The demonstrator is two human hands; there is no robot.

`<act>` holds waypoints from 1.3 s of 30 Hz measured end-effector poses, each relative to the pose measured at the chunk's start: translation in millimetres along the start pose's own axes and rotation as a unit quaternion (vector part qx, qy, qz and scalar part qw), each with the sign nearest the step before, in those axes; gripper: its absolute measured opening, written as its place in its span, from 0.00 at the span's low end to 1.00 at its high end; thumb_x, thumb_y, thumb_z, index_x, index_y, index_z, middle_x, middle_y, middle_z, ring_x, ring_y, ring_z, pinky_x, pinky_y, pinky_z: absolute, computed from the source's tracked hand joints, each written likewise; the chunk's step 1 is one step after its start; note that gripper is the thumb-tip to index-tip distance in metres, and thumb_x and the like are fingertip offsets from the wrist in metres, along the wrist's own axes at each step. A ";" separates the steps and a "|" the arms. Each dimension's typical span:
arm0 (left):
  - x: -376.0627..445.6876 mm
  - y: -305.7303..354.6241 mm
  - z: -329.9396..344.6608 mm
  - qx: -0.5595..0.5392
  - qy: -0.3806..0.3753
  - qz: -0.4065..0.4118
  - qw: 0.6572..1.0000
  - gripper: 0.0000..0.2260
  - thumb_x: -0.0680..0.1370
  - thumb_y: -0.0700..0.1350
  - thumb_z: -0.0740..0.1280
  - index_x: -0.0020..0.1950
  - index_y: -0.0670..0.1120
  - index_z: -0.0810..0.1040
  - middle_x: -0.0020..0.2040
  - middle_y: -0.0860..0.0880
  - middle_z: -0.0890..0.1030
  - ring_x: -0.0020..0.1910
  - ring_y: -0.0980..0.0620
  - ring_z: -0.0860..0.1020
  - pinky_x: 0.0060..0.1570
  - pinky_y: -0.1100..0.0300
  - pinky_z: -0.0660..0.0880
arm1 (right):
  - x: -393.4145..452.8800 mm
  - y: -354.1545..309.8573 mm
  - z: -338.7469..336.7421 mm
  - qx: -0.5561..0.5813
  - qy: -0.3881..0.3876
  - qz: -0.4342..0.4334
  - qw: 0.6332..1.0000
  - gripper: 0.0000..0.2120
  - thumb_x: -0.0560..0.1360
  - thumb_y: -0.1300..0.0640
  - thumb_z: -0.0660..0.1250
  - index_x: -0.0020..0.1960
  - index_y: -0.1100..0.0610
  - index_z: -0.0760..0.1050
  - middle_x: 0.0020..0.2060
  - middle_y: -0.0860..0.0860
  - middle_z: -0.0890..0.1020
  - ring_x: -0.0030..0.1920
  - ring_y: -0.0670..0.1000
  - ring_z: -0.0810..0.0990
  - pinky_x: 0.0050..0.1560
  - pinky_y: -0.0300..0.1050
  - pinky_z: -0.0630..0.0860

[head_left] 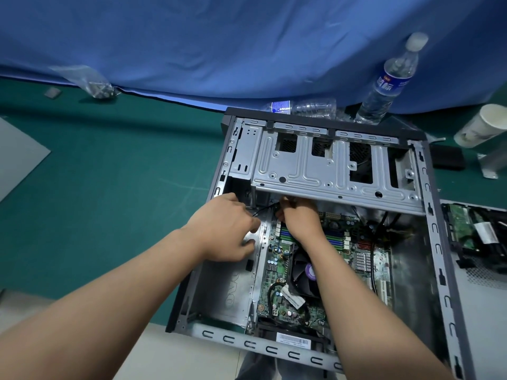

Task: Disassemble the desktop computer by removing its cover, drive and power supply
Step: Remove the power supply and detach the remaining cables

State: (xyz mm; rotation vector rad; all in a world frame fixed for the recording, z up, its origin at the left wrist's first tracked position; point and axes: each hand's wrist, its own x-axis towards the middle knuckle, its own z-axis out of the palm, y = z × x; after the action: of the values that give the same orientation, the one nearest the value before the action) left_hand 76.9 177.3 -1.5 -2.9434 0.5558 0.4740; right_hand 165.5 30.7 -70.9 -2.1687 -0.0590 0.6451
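The desktop case [436,242] lies on its side with its cover off. Inside are the green motherboard [277,294] and the black CPU fan [303,272]. A silver drive cage [323,165] spans the far end. My left hand [227,231] hovers over the case's left inner wall with its fingers curled, and a thin black cable [264,209] runs out from them. My right hand [299,218] reaches under the cage's near edge above the memory slots. Its fingers are curled, and what they grip is hidden.
A drive [466,231] with cables lies on a grey panel [482,311] to the right of the case. Behind the case are an upright water bottle [389,80], a crushed bottle [304,106] and a paper cup [482,124]. A screw bag [94,83] lies far left on the green mat [109,187].
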 end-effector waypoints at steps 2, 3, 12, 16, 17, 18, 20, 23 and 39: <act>0.0 0.3 0.6 0.005 -0.002 -0.001 1.000 0.18 0.72 0.58 0.52 0.48 0.50 0.77 0.41 0.50 0.81 0.46 0.49 0.78 0.56 0.54 0.67 | -2.0 -0.3 1.4 -0.009 0.016 -0.018 1.000 0.14 0.81 0.54 0.58 0.54 0.63 0.76 0.46 0.59 0.81 0.46 0.57 0.79 0.42 0.40 0.67; -0.1 0.6 0.4 0.006 -0.004 -0.002 1.000 0.18 0.72 0.58 0.52 0.48 0.50 0.77 0.41 0.50 0.81 0.46 0.49 0.78 0.56 0.54 0.67 | -2.2 0.1 2.1 -0.019 0.026 -0.023 0.999 0.14 0.81 0.54 0.57 0.54 0.64 0.76 0.46 0.59 0.81 0.45 0.56 0.79 0.42 0.39 0.66; 0.8 0.8 0.4 0.004 -0.006 0.000 1.000 0.19 0.72 0.57 0.51 0.47 0.49 0.77 0.41 0.50 0.81 0.45 0.48 0.78 0.56 0.55 0.66 | -3.2 0.9 2.8 0.012 0.073 0.000 0.997 0.11 0.79 0.57 0.61 0.52 0.64 0.77 0.43 0.61 0.81 0.37 0.54 0.76 0.37 0.39 0.67; 1.3 -0.6 1.5 0.005 -0.004 0.002 1.000 0.19 0.72 0.57 0.50 0.47 0.49 0.77 0.41 0.50 0.81 0.45 0.49 0.78 0.57 0.55 0.67 | -5.1 3.0 1.5 -0.017 0.068 -0.013 0.997 0.11 0.80 0.57 0.60 0.54 0.62 0.75 0.42 0.56 0.78 0.35 0.50 0.73 0.31 0.38 0.63; 1.1 -0.4 1.6 0.006 -0.004 0.002 1.000 0.19 0.72 0.57 0.50 0.47 0.49 0.77 0.41 0.50 0.81 0.45 0.49 0.78 0.57 0.55 0.67 | -5.3 3.2 1.0 -0.022 0.064 -0.018 0.998 0.11 0.80 0.56 0.59 0.55 0.62 0.74 0.41 0.55 0.77 0.35 0.50 0.72 0.29 0.37 0.62; 1.0 -0.4 1.7 0.008 -0.004 0.003 1.000 0.20 0.71 0.57 0.50 0.47 0.49 0.77 0.41 0.50 0.81 0.45 0.49 0.78 0.57 0.55 0.67 | -4.9 3.3 0.9 -0.024 0.061 -0.022 0.998 0.11 0.80 0.56 0.59 0.55 0.62 0.74 0.41 0.55 0.76 0.35 0.50 0.72 0.29 0.36 0.61; 1.0 0.2 2.0 0.011 -0.003 0.004 1.000 0.20 0.71 0.57 0.49 0.47 0.49 0.77 0.42 0.50 0.81 0.46 0.49 0.78 0.57 0.54 0.67 | -3.8 3.5 1.2 -0.017 0.055 -0.024 0.998 0.11 0.80 0.57 0.58 0.55 0.63 0.73 0.41 0.56 0.76 0.37 0.53 0.74 0.32 0.37 0.64; 0.9 0.4 1.9 0.011 -0.003 0.003 1.000 0.20 0.71 0.58 0.49 0.47 0.49 0.77 0.42 0.50 0.81 0.46 0.49 0.78 0.57 0.55 0.66 | -3.4 3.4 2.4 -0.004 0.035 -0.023 0.999 0.10 0.80 0.58 0.58 0.53 0.63 0.73 0.41 0.58 0.77 0.39 0.55 0.77 0.36 0.39 0.68; 0.6 0.0 0.4 0.014 -0.007 0.003 1.000 0.19 0.72 0.58 0.51 0.47 0.50 0.77 0.41 0.49 0.81 0.45 0.48 0.78 0.55 0.55 0.65 | -1.3 5.3 0.8 -0.042 0.034 -0.061 0.997 0.12 0.81 0.57 0.56 0.51 0.65 0.74 0.40 0.59 0.78 0.37 0.54 0.75 0.37 0.40 0.65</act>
State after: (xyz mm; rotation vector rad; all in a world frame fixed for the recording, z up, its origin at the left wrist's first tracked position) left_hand 77.3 177.1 -2.1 -2.9096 0.5659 0.4833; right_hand 163.1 27.6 -74.8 -2.2467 -0.1849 0.5063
